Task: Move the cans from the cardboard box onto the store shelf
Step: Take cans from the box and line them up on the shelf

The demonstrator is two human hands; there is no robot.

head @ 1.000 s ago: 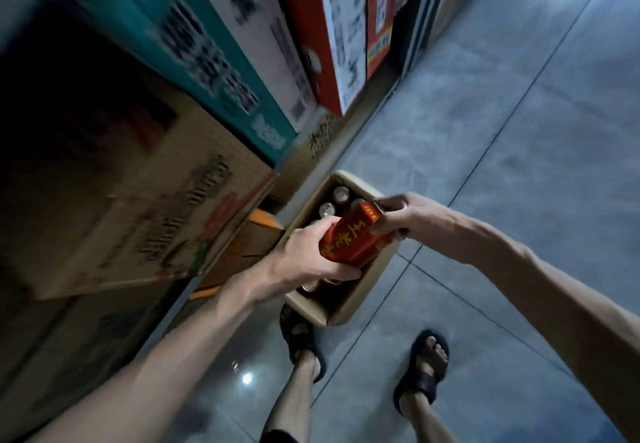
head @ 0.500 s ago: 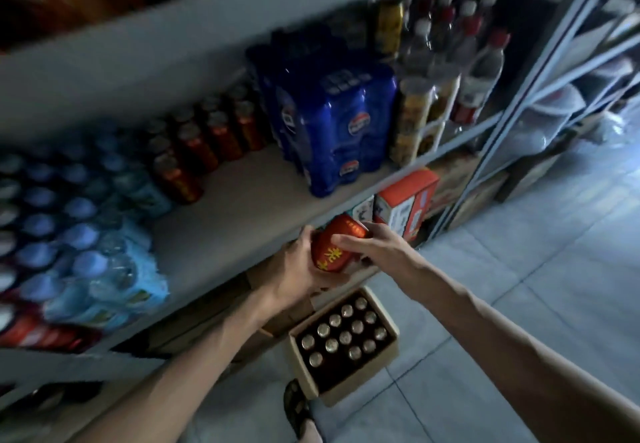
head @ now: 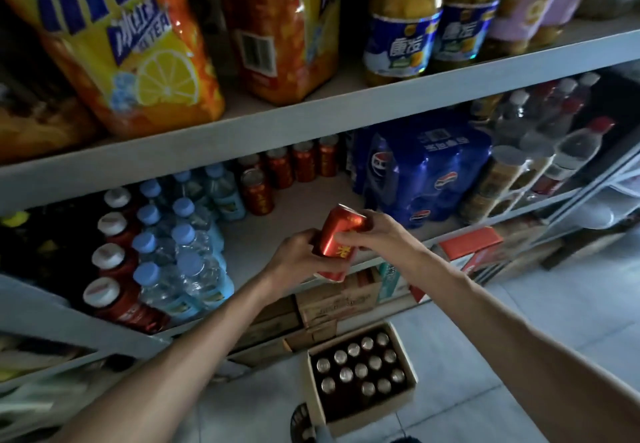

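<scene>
I hold a red can [head: 334, 234] tilted in front of the middle shelf [head: 277, 224]. My left hand [head: 294, 259] grips its lower end and my right hand [head: 377, 234] grips its top and side. More red shows just below it, possibly a second can; I cannot tell. At the back of the shelf stands a row of matching red cans [head: 258, 193]. On the floor below, the open cardboard box [head: 412, 397] holds several upright cans [head: 360, 370], silver tops showing.
Blue-capped water bottles [head: 183, 262] fill the shelf's left side and a blue shrink-wrapped soda pack [head: 426, 179] its right. Iced tea packs [head: 138, 61] sit on the shelf above. Cardboard cartons [head: 336, 300] lie under the shelf. My sandalled foot [head: 304, 422] is beside the box.
Both hands lifted the red can out of the box and up to the middle shelf. My view swung up from the floor to the shelves.
</scene>
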